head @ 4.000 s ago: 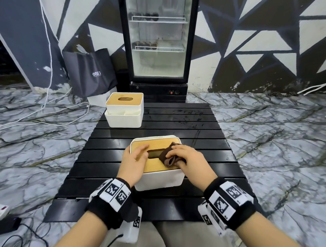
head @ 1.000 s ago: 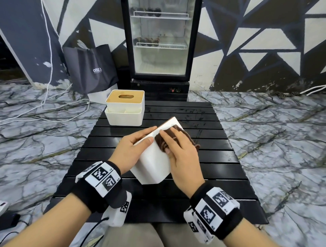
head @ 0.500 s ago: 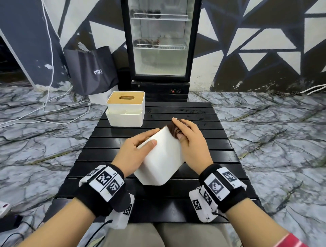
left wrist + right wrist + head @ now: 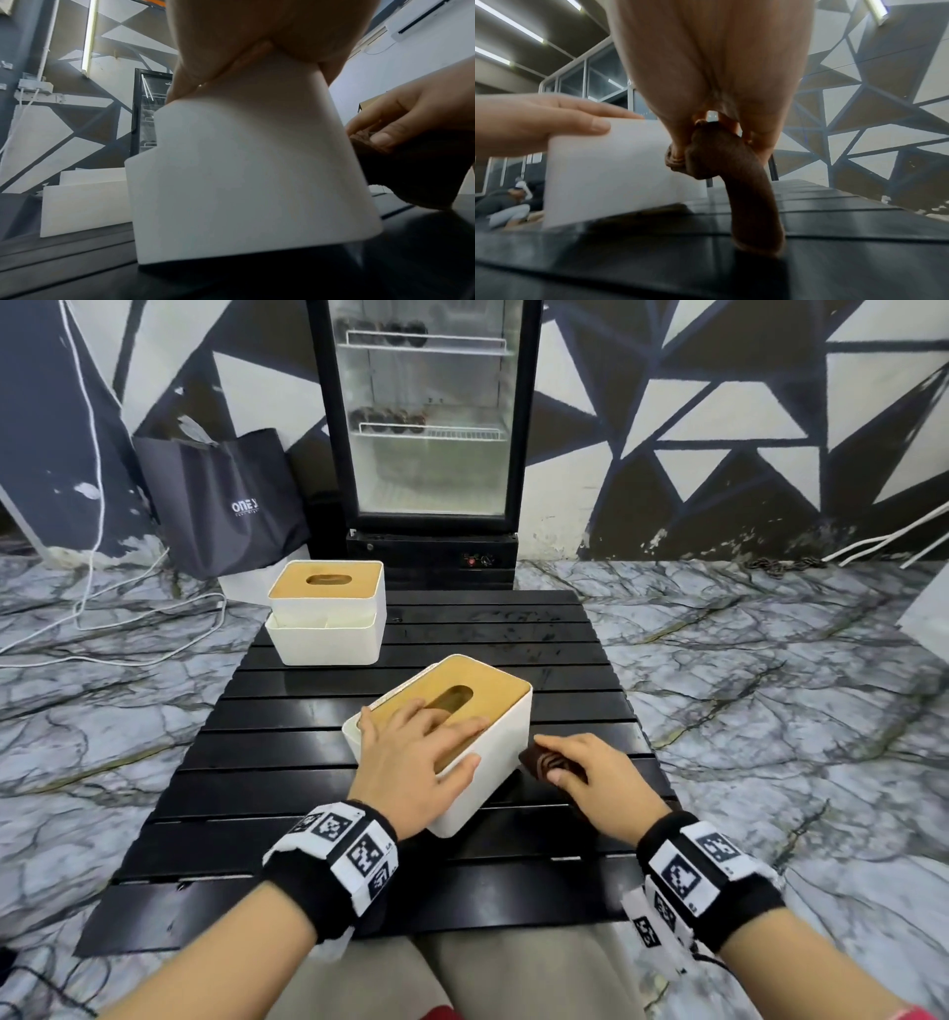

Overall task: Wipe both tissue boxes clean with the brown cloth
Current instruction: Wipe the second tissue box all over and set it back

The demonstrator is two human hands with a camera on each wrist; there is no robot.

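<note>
The near tissue box (image 4: 493, 742), white with a wooden lid, stands lid up and turned diagonally on the black slatted table (image 4: 462, 624). My left hand (image 4: 421, 752) lies over its lid, fingers across the wood and thumb down the side wall, gripping it. In the left wrist view the box (image 4: 244, 172) fills the frame. My right hand (image 4: 575, 767) pinches the folded brown cloth (image 4: 544, 760) just right of the box, low over the table. The cloth (image 4: 731, 162) hangs down to the slats. The second tissue box (image 4: 326, 613) stands at the back left.
A glass-door fridge (image 4: 426, 428) stands behind the table and a dark bag (image 4: 231, 505) leans at its left. White cables (image 4: 102, 618) run over the marble floor. A seated person (image 4: 508, 199) shows far off in the right wrist view.
The near box, held tipped up with its white underside toward me, is now lid up on the table. My right hand carried the cloth from the box's far edge down to its right side.
</note>
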